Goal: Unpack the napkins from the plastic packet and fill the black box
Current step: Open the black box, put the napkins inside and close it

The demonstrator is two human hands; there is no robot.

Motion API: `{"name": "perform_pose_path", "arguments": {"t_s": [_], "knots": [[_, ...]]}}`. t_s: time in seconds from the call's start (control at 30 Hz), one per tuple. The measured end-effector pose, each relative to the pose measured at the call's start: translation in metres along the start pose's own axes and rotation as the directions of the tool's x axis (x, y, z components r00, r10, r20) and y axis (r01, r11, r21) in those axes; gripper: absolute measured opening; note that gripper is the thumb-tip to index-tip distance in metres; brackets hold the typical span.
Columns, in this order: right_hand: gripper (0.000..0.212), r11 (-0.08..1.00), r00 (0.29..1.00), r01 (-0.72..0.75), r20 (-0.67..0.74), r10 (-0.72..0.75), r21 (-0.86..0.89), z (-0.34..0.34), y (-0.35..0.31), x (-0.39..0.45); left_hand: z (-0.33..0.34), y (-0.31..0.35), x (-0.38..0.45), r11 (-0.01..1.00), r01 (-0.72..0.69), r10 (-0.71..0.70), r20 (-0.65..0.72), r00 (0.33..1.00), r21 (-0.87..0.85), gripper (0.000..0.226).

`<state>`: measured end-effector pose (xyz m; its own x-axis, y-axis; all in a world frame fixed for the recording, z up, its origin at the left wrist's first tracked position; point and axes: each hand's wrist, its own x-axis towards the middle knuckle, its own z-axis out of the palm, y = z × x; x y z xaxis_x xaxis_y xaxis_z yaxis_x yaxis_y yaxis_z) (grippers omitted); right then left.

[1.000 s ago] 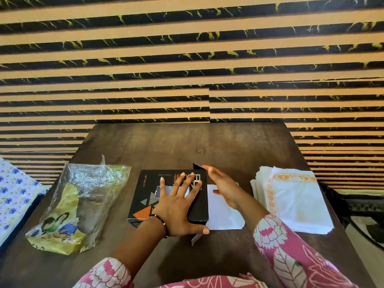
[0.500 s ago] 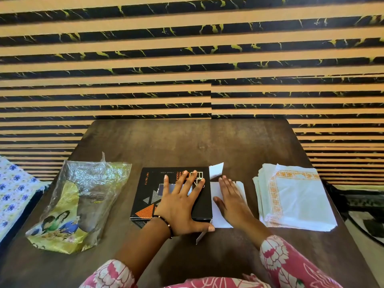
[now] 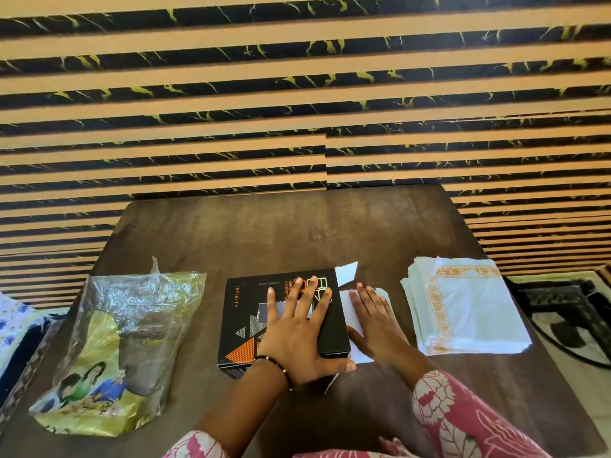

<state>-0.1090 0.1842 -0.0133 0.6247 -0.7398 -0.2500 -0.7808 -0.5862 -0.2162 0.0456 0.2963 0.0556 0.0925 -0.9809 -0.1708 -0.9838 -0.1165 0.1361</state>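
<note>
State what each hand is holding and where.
Nothing is gripped. Left hand lies flat on the black box top; right hand presses its white flap flat.

A dark brown wooden table (image 3: 287, 226) with a worn, matte top carries everything. Toward its left edge lies a crumpled clear and yellow plastic packet (image 3: 122, 352) printed with figures, flat and open at the far end. In the middle sits a flat black cardboard box (image 3: 244, 312) with orange triangles and orange lettering, its white flaps (image 3: 346, 274) opened out on the right side and lying on the wood. Well apart to the right rests a stack of white paper napkins (image 3: 469, 309) with an orange patterned border, slightly fanned, near the table's right edge.
</note>
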Motion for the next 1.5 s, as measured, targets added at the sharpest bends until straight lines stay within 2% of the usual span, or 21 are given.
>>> {"name": "perform_pose_path", "arguments": {"t_s": [0.07, 0.13, 0.2, 0.27, 0.37, 0.47, 0.53, 0.63, 0.67, 0.77, 0.83, 0.93, 1.0, 1.07, 1.17, 1.3, 1.5], "knots": [[0.073, 0.998, 1.0, -0.021, 0.02, 0.02, 0.059, -0.004, -0.003, -0.002, -0.002, 0.0, 0.0, 1.0, -0.006, 0.006, 0.007, 1.0, -0.017, 0.117], [0.062, 0.977, 0.998, -0.064, 0.038, 0.058, 0.204, -0.007, -0.006, -0.011, -0.003, 0.0, -0.001, 0.999, -0.011, 0.011, 0.01, 1.0, -0.032, 0.118], [0.051, 0.918, 0.992, -0.129, 0.058, 0.115, 0.375, -0.008, -0.009, -0.025, -0.002, 0.0, 0.0, 1.0, -0.014, 0.014, 0.002, 1.0, -0.024, 0.118], [0.046, 0.867, 0.983, -0.179, 0.058, 0.172, 0.465, -0.013, -0.011, -0.041, -0.001, -0.001, 0.0, 1.0, -0.023, 0.023, -0.007, 1.0, -0.009, 0.116], [0.041, 0.82, 0.961, -0.176, -0.083, 0.262, 0.545, -0.031, -0.009, -0.061, -0.001, -0.002, 0.0, 0.999, -0.032, 0.032, -0.026, 0.999, 0.006, 0.114], [0.043, 0.799, 0.871, -0.195, -0.275, 0.408, 0.568, -0.048, 0.012, -0.075, -0.003, 0.001, 0.002, 0.999, -0.033, 0.033, -0.017, 0.999, 0.022, 0.115], [0.056, 0.818, 0.836, -0.247, -0.313, 0.451, 0.519, -0.049, 0.036, -0.076, -0.003, 0.0, 0.002, 0.999, -0.029, 0.03, -0.011, 1.0, 0.039, 0.117], [0.086, 0.896, 0.898, -0.354, -0.17, 0.406, 0.27, -0.038, 0.079, -0.075, -0.002, 0.001, 0.005, 1.0, -0.013, 0.013, 0.004, 1.0, 0.02, 0.117], [0.092, 0.917, 0.916, -0.347, -0.14, 0.376, 0.195, -0.034, 0.089, -0.074, -0.004, 0.002, 0.005, 1.0, -0.007, 0.007, 0.028, 1.0, 0.013, 0.117], [0.093, 0.956, 0.939, -0.288, -0.176, 0.295, 0.062, -0.023, 0.105, -0.073, -0.015, 0.005, 0.009, 1.0, 0.03, -0.03, 0.106, 0.994, 0.003, 0.121], [0.09, 0.956, 0.947, -0.292, -0.143, 0.287, -0.016, -0.025, 0.11, -0.072, -0.023, 0.015, 0.013, 0.997, 0.074, -0.076, 0.131, 0.989, 0.018, 0.115], [0.092, 0.955, 0.962, -0.259, -0.125, 0.242, -0.147, -0.025, 0.118, -0.071, -0.03, 0.046, 0.022, 0.995, 0.093, -0.094, 0.033, 0.995, 0.033, 0.088], [0.088, 0.956, 0.971, -0.228, -0.117, 0.208, -0.187, -0.026, 0.121, -0.071, -0.031, 0.073, 0.029, 1.0, 0.008, -0.007, -0.03, 1.0, 0.025, 0.081], [0.08, 0.963, 0.981, -0.177, -0.108, 0.158, -0.202, -0.028, 0.126, -0.071, -0.025, 0.105, 0.036, 0.994, -0.108, 0.108, -0.01, 0.994, 0.026, 0.074], [0.077, 0.97, 0.986, -0.157, -0.092, 0.142, -0.183, -0.038, 0.13, -0.069, -0.001, 0.147, 0.049, 0.974, -0.206, 0.19, 0.158, 0.969, 0.09, 0.071], [0.064, 0.995, 0.994, -0.071, -0.084, 0.065, -0.068, -0.05, 0.138, -0.069, 0.039, 0.171, 0.056, 0.937, -0.233, 0.136, 0.342, 0.93, 0.261, 0.077], [0.056, 0.998, 0.99, -0.041, -0.131, 0.046, 0.041, -0.064, 0.144, -0.07, 0.046, 0.176, 0.058, 0.92, -0.228, 0.112, 0.345, 0.932, 0.318, 0.078]]}}
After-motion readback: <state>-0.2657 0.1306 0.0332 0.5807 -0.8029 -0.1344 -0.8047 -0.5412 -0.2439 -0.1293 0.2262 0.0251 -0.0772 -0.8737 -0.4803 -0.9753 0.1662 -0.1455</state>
